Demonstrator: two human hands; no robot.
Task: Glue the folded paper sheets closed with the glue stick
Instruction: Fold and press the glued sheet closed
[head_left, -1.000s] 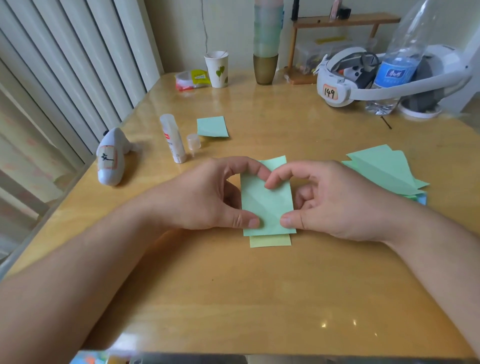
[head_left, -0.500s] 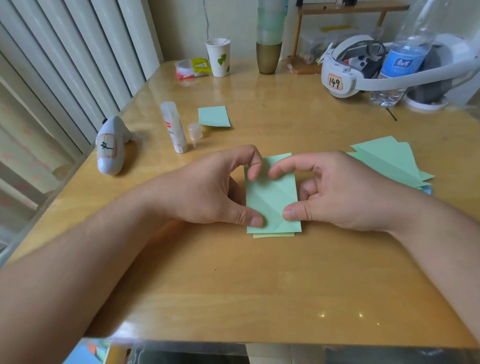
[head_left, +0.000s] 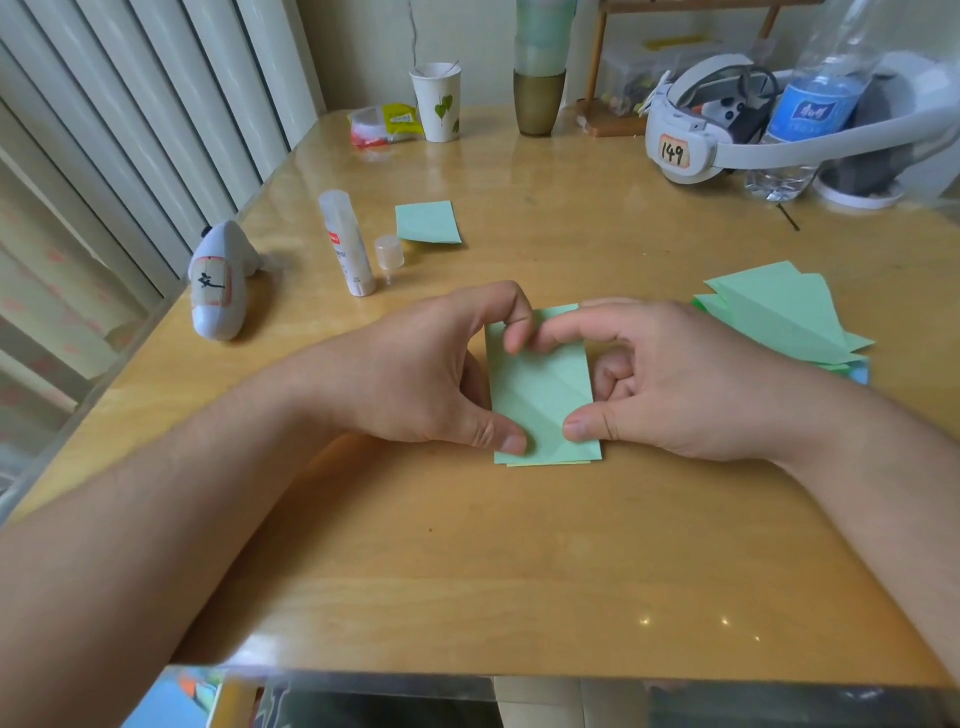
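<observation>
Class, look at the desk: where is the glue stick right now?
In the head view, the glue stick lies uncapped on the table, left of and beyond the left hand, with its cap beside it.

The folded sheet (head_left: 540, 395) lies flat on the tabletop (head_left: 519, 561), in the middle, between the left hand (head_left: 421, 379) and the right hand (head_left: 685, 384), both resting on its side edges. Behind and left of it lies the glue stick (head_left: 347, 243), with its cap (head_left: 389, 253) just beside it on the right and another folded sheet (head_left: 428, 222) behind the cap. A stack of sheets (head_left: 779, 317) lies to the right, behind the right hand
</observation>
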